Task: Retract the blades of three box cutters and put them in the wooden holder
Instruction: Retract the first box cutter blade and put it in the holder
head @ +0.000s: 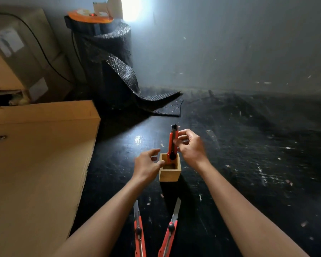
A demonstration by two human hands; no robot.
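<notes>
A small square wooden holder [169,174] stands on the dark floor. A red box cutter [172,143] stands upright with its lower end inside the holder, no blade showing at its black tip. My right hand [190,147] pinches its upper part. My left hand [148,163] rests against the holder's left rim, fingers apart, thumb on the edge. Two more red box cutters lie near the bottom edge, one on the left [139,230] and one on the right [171,229], both with long blades extended toward the holder.
A large cardboard box [39,164] fills the left side, with more boxes stacked behind it. A roll of black bubble wrap [115,71] stands at the back, its loose end trailing over the floor. A grey wall runs along the back right.
</notes>
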